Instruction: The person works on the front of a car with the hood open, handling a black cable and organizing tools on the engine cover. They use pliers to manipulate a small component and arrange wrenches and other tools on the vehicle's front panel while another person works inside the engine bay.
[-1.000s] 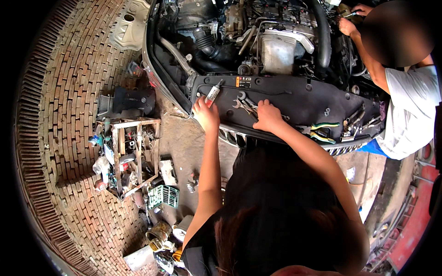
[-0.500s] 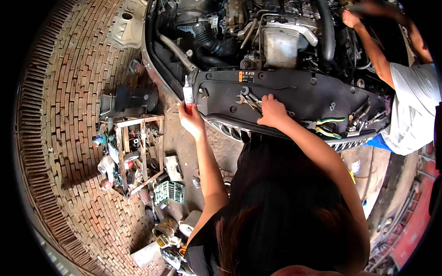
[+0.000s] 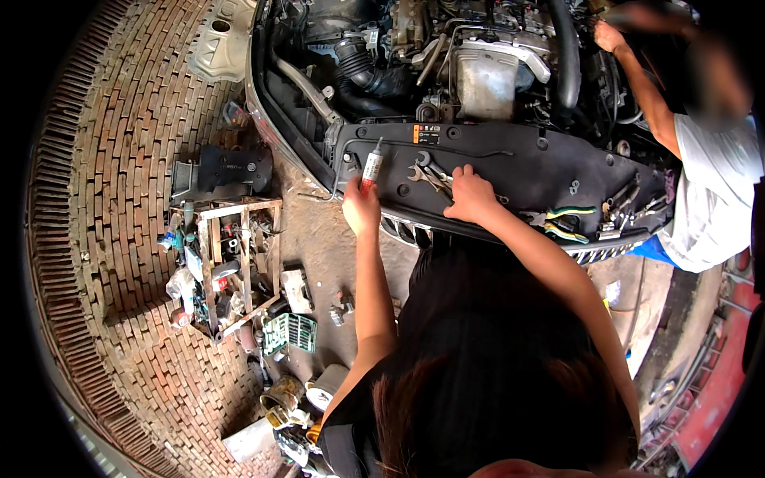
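Note:
My left hand [image 3: 362, 205] is closed around a white-and-red nozzled tube [image 3: 372, 169], held upright in the picture at the left part of the black front cover [image 3: 510, 171] of a car's engine bay. My right hand [image 3: 472, 195] rests on that cover over a group of open-ended wrenches [image 3: 422, 171], fingers loosely bent and thumb apart; what lies under the palm is hidden. Green-and-yellow pliers [image 3: 570, 213] and several sockets and tools [image 3: 617, 215] lie farther right on the cover.
A co-worker [image 3: 709, 191] in a white shirt reaches into the engine bay [image 3: 486, 76] at the right. On the left, a metal-framed rack [image 3: 239, 209] of parts, a green tool case [image 3: 293, 333] and buckets [image 3: 327, 382] stand on the floor beside brick paving [image 3: 135, 199].
My left hand lifted the tube leftward off the cover's edge half a second ago and has now moved back right and slightly down. My right hand stays over the wrenches.

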